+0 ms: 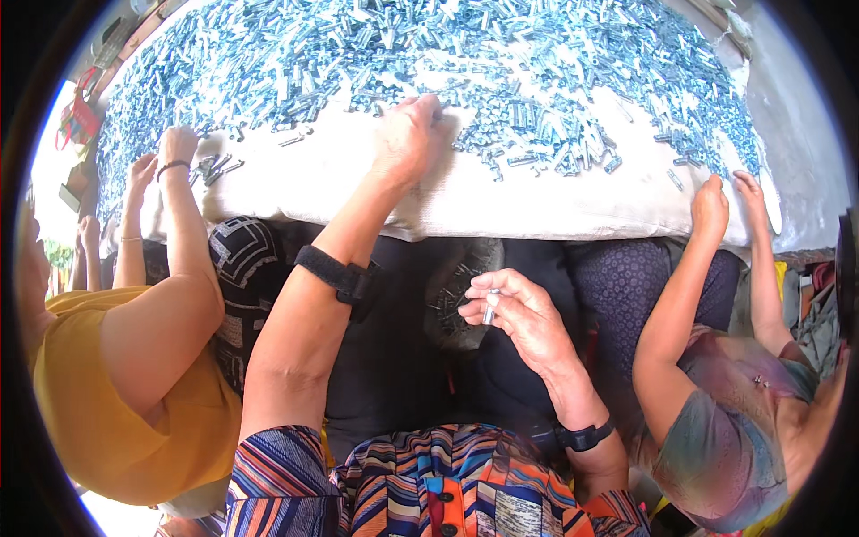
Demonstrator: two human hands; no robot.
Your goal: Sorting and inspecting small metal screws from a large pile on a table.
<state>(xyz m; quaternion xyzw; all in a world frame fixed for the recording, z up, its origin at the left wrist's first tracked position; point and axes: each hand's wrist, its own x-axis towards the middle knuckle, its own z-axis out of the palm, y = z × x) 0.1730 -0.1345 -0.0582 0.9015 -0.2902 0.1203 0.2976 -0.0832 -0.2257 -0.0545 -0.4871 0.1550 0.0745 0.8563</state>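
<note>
My left hand (408,141) reaches to the near edge of a wide heap of small blue-silver metal tubes (519,116). Its fingers are curled in and mostly hidden, so whatever they hold does not show. Over my lap, my right hand (528,322) pinches a small silver metal tube (490,309) between thumb and fingers. Just beyond that hand, a dark, rounded container (440,324) with several thin metal pieces in it lies between my legs.
A white cloth (537,201) covers the table under the heap. To my left sits a person in a yellow top (134,394), hands at the heap near a few loose tubes (215,168). On my right another person (716,430) works with both hands at the cloth's edge.
</note>
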